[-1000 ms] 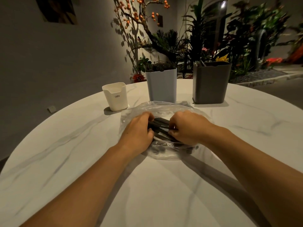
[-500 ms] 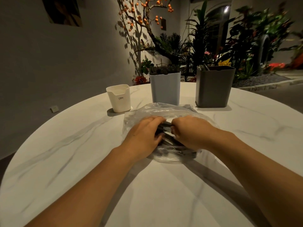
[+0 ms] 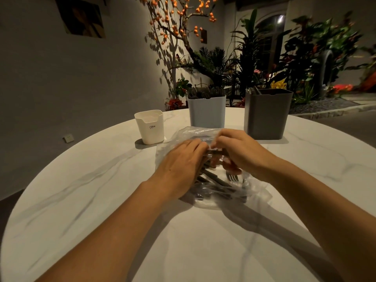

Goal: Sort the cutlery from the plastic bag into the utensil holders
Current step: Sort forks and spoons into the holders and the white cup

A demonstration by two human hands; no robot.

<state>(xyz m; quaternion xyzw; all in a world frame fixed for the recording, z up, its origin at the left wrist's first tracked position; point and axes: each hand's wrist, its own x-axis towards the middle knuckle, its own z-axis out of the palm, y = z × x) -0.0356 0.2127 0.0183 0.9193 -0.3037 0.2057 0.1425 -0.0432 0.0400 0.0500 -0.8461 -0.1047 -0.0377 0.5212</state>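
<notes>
Nearest the camera, two bare forearms reach forward over the round marble-patterned surface [image 3: 85, 200] and meet at the clear plastic bag [image 3: 254, 192], which lies near the middle of the surface. The left hand [image 3: 181, 161] lies on the left half of the bag with its fingers nearly straight, pressing down on the film and the dark cutlery [image 3: 211, 178] beneath; whether the fingertips pinch anything cannot be told. The right hand [image 3: 242, 153] sits over the right half of the bag with curled fingers, gripping the film at the bag's top; part of the hand shows through the plastic. Dark handles lie bundled inside the bag between the two hands, and the tines of a fork [image 3: 233, 177] show just below the right hand.

Behind the bag stand three holders. The white holder [image 3: 150, 127] is to the bag's far left, apart from it. The light blue holder [image 3: 206, 111] stands straight behind the bag, with dark utensil ends showing above its rim. The dark grey holder [image 3: 266, 115] stands to the bag's far right, a few handles rising at its back left corner.

Beyond the surface are a branch with orange fruit [image 3: 183, 21], leafy plants [image 3: 305, 53] and a picture on the wall [image 3: 81, 17].
</notes>
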